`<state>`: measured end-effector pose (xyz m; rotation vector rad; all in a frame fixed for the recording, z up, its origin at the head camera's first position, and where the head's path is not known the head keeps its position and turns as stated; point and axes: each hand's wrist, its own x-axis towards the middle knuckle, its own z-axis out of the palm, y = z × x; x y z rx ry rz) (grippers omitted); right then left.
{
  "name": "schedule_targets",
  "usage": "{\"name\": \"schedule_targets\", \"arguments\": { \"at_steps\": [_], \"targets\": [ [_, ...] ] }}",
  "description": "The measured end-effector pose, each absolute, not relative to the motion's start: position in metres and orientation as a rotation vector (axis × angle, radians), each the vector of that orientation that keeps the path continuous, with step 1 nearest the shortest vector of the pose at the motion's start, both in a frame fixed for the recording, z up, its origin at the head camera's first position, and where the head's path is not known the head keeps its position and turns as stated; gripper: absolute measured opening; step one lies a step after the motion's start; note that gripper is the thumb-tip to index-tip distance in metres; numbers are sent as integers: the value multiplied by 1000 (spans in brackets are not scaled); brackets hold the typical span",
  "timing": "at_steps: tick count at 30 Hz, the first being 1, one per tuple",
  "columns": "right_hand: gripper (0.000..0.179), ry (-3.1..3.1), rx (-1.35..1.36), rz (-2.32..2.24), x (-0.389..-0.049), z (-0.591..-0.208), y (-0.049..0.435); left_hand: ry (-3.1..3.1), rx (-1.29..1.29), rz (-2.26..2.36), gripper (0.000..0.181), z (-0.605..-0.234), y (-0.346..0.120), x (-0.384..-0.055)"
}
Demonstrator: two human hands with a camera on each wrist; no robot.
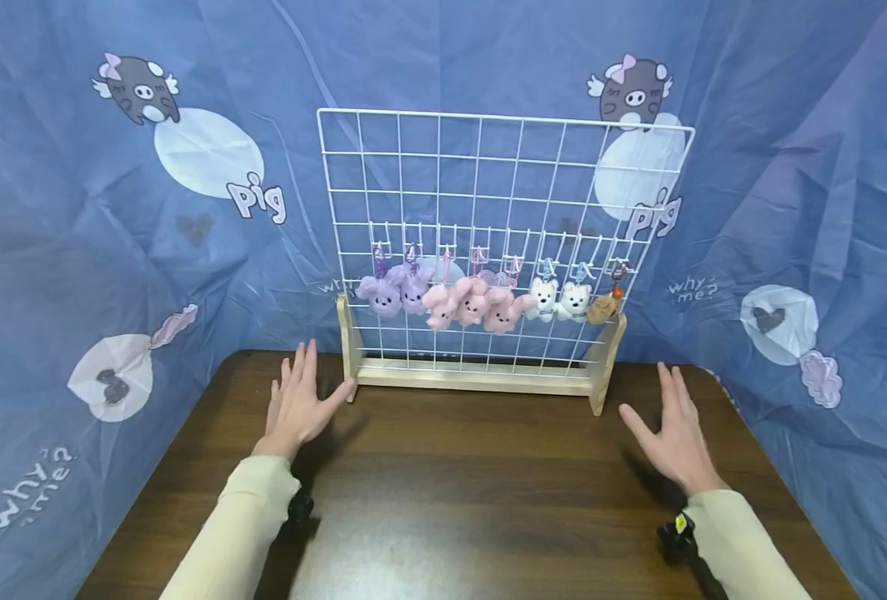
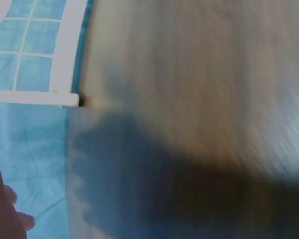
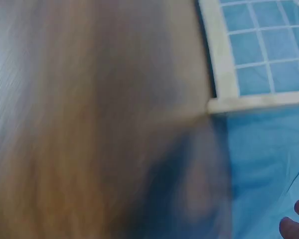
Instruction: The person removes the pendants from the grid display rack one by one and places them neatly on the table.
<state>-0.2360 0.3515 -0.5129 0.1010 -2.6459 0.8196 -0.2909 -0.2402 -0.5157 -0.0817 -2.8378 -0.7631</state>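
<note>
My left hand (image 1: 298, 410) is held over the table with fingers straight and spread, just left of a white wire grid rack (image 1: 481, 117). Its thumb overlaps the rack's left wooden foot (image 1: 348, 346) in the head view. My right hand (image 1: 674, 437), also spread and holding nothing, hovers to the right of the right wooden foot (image 1: 605, 367). Plush keychains hang in a row on the rack's hooks: two purple ones (image 1: 383, 296), three pink ones (image 1: 472, 304), two white bears (image 1: 543, 298) and a brown one (image 1: 603, 309). Only fingertips (image 2: 25, 220) show in the left wrist view.
The rack's wooden crossbar (image 1: 473, 381) sits toward the back of a dark brown wooden table (image 1: 473, 500). Blue printed cloth (image 1: 278, 75) hangs behind and along both sides. Dark wrist devices (image 1: 676, 537) are worn at the pale sleeves (image 1: 744, 542).
</note>
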Motion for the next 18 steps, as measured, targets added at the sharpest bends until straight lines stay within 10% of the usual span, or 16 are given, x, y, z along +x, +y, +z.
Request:
{"name": "schedule_targets", "arguments": {
  "at_steps": [18],
  "targets": [
    [75,-2418,176,1288,-258,-460,314,-2505,67,-1577,76,-464,-211,-331]
  ]
}}
